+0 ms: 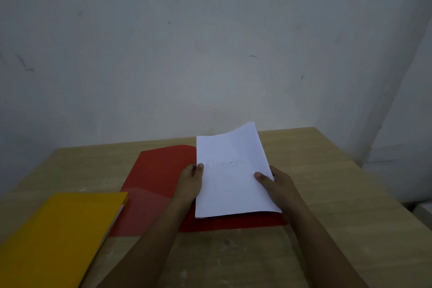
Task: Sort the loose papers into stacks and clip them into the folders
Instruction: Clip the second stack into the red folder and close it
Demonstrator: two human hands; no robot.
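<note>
Yellow folder (58, 236) closed at near left of bench (327, 170), then both hands hold 1 paper stack (231, 177) over open red folder (159, 175), left hand (190, 180) and right hand (278, 184) each in a narrow thumb-on-top grip at side edges.

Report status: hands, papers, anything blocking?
Left hand and right hand both grip paper stack. Stack over open red folder, unclipped. Yellow folder left, closed. No obstruction.

We've got the paper stack (233, 177) over the right half of the open folder (159, 170) on the table (327, 170), one hand at each side edge, a closed folder (58, 236) lying near-left.
</note>
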